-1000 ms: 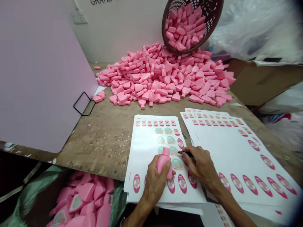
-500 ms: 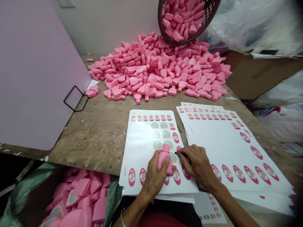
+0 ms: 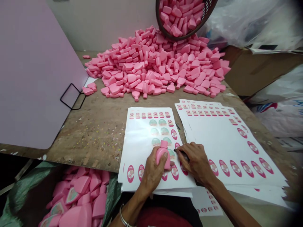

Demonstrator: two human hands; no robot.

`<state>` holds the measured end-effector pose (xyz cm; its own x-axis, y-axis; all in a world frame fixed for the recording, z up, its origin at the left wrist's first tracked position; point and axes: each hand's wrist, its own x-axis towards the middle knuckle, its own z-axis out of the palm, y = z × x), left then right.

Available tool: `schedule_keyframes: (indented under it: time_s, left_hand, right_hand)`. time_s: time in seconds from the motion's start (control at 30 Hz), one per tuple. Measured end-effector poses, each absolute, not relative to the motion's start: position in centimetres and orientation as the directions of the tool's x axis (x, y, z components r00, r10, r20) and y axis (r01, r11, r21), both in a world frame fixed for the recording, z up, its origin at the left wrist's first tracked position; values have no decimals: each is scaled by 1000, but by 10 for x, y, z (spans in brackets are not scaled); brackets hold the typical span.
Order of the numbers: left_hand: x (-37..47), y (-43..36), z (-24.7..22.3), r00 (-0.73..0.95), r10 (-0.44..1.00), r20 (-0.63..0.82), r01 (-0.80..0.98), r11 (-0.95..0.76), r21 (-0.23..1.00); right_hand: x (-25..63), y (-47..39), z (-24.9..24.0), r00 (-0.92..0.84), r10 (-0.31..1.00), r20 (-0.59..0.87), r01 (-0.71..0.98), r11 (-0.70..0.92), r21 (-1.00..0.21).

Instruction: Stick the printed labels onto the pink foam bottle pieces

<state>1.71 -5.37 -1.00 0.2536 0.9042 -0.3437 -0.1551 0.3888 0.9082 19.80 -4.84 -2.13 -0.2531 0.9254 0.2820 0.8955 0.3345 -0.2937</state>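
Observation:
My left hand (image 3: 152, 170) is closed around a small pink plastic bottle (image 3: 163, 156), neck upward, over the lower part of a sticker sheet (image 3: 137, 142). The sheet carries green half-round stickers (image 3: 153, 122), pink oval ones and a row of small labels along the top. My right hand (image 3: 195, 160) rests at the sheet's right edge, fingers pinched on a thin dark tool (image 3: 175, 150). Its tip reaches the edge of a green sticker (image 3: 171, 154) just right of the bottle. Most of the tool is hidden in the fingers, so its kind is unclear.
Behind lies a large heap of pink bottles (image 3: 142, 67), under a tipped brown basket (image 3: 159, 26). More sticker sheets (image 3: 213, 135) lie to the right. A green sack (image 3: 23, 189) of bottles, some labelled, stands lower left. A pale panel (image 3: 35, 78) blocks the left side.
The view has shifted slightly, so everything sits a little higher and further left. Both hands keep nearly the same place over the sheet, with the same grips.

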Motion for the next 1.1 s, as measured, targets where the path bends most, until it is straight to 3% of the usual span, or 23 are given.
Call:
schedule_keyframes:
  time_s: [0.2, 0.43, 0.67, 0.93, 1.1]
  left_hand:
    - [18, -54, -12, 259, 902, -344, -142, 388, 910]
    - [15, -53, -14, 287, 899, -331, -135, 380, 915]
    - [16, -53, -15, 291, 895, -339, -171, 397, 902]
    - [16, -52, -12, 297, 891, -344, -200, 410, 890]
    - [13, -49, -4, 316, 858, -406, -255, 489, 834]
  right_hand:
    - [198, -47, -27, -181, 950, 256, 870, 276, -409]
    - [195, -51, -27, -197, 883, 426, 872, 356, -336]
    - [195, -47, -28, -230, 900, 370, 895, 345, -283]
    - [196, -51, -26, -159, 890, 427, 827, 356, -435]
    - [193, -58, -21, 57, 955, 293, 749, 153, -645]
